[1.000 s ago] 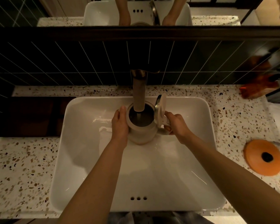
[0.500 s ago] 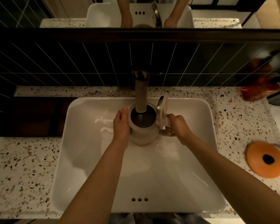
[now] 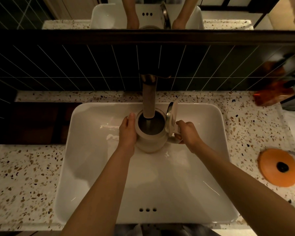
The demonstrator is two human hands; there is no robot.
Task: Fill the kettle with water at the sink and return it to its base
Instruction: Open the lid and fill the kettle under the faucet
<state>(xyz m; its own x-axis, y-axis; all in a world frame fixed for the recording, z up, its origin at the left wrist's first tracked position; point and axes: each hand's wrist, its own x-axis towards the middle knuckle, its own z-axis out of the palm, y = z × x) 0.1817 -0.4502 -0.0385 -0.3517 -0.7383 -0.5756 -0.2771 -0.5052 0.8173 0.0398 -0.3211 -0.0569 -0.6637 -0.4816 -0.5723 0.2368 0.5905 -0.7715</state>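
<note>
A white kettle point(image 3: 151, 142) stands upright in the white sink point(image 3: 95, 167), right under the tap spout point(image 3: 148, 99). Its lid point(image 3: 171, 119) is flipped up on the right side. A stream of water runs from the spout into the open mouth. My left hand point(image 3: 128, 133) is pressed flat against the kettle's left wall. My right hand point(image 3: 187, 132) is closed around the handle on the kettle's right. The round orange kettle base point(image 3: 278, 167) lies on the counter to the right of the sink.
The speckled terrazzo counter point(image 3: 24, 184) surrounds the sink. Dark tiles and a mirror rise behind the tap. An orange-brown object point(image 3: 272, 94) sits at the back right corner. Something white lies at the far right edge.
The hands and the kettle keep the same hold and place under the tap. The view has tilted slightly, so everything sits a little lower in the frame.
</note>
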